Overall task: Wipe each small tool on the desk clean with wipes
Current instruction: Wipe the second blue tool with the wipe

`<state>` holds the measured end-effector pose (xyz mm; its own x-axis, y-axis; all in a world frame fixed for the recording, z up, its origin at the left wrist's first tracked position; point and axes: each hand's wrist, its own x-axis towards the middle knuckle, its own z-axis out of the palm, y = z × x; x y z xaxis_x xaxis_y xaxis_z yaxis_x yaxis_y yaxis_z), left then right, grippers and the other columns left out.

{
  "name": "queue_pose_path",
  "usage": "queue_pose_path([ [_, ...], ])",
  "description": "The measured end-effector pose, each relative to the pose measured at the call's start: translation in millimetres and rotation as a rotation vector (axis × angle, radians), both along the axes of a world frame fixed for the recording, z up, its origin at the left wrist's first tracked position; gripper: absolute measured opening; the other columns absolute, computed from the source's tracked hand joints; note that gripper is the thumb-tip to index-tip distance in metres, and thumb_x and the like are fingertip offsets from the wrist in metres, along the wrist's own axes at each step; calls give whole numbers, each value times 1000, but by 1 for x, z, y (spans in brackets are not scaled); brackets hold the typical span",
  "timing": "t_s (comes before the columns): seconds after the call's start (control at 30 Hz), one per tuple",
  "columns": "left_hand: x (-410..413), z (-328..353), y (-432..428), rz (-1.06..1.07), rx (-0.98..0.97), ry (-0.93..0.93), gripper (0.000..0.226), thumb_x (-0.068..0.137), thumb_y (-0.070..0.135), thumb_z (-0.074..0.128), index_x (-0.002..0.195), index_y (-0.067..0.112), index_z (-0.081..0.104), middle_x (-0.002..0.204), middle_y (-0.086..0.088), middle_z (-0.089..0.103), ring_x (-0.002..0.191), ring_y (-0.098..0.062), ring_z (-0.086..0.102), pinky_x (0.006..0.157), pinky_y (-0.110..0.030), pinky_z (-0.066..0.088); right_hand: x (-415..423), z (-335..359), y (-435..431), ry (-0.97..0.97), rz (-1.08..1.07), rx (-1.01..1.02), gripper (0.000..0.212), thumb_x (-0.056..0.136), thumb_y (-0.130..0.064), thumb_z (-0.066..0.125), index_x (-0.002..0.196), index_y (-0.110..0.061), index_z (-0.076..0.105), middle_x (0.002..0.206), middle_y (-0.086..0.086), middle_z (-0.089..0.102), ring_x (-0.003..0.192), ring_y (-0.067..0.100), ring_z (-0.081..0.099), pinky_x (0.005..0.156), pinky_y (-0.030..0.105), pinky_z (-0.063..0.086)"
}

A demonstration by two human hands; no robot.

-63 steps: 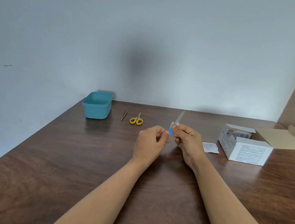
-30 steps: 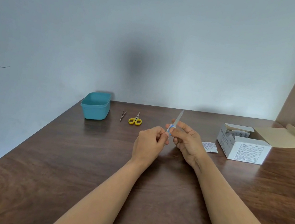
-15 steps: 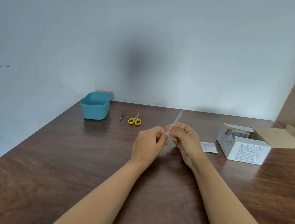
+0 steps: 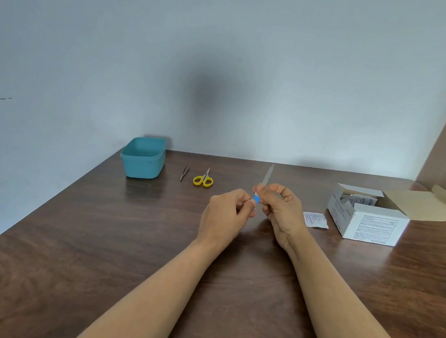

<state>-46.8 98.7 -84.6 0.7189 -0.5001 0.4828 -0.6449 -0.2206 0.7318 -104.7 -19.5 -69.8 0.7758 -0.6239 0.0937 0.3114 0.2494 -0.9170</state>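
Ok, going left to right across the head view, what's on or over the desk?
Teal tub → tweezers → yellow-handled scissors → blue-handled tool, held up off the desk → wipe packet → open white box.

The desk (image 4: 87, 234) is dark wood grain with a soft sheen. The tub (image 4: 143, 163) is smooth teal plastic, the box (image 4: 368, 225) matt white cardboard.

Left of the open wipe box (image 4: 368, 227), the left hand (image 4: 224, 215) pinches a file (image 4: 267, 175) by its blue handle while the right hand (image 4: 283, 208) grips its blade.
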Motion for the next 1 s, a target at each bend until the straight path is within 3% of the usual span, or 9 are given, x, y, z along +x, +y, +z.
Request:
queue_pose_path([
  [0.17,0,0,-2,26,24,-9,19,90,32,57,75,25,63,68,12,70,67,-8,66,70,-41,56,-2,2,-1,-34,51,21,19,85,-4,66,83,-17,53,79,3,75,55,1,56,59,15,43],
  [0.37,1,0,-1,33,10,-6,18,91,30,57,74,24,64,68,9,70,66,-10,66,70,-41,55,-3,3,-3,-52,42,96,29,76,0,73,83,-18,53,79,4,73,77,12,63,59,15,45],
  [0.63,1,1,-1,42,5,6,17,92,30,57,80,22,66,68,13,70,68,-8,66,71,-41,56,2,0,0,15,27,-16,26,73,-8,78,80,-17,56,84,9,69,55,6,51,57,18,42],
  [0.73,1,1,-1,43,-1,9,17,92,29,56,79,22,67,68,12,70,68,-9,66,71,-41,55,2,1,1,24,34,-35,24,74,-8,77,81,-17,56,89,12,71,61,7,54,59,19,42],
  [0.87,0,1,0,41,0,12,19,91,29,56,78,20,66,68,11,70,68,-10,66,72,-41,55,1,2,0,-11,-6,-15,32,71,0,78,77,-18,52,72,4,73,69,15,57,61,22,39],
  [1.0,1,0,-1,31,-27,16,18,91,27,56,78,21,66,68,9,70,67,-11,66,71,-42,55,2,1,0,-44,-42,5,37,68,3,78,78,-17,48,61,-1,70,63,8,63,63,21,40],
])
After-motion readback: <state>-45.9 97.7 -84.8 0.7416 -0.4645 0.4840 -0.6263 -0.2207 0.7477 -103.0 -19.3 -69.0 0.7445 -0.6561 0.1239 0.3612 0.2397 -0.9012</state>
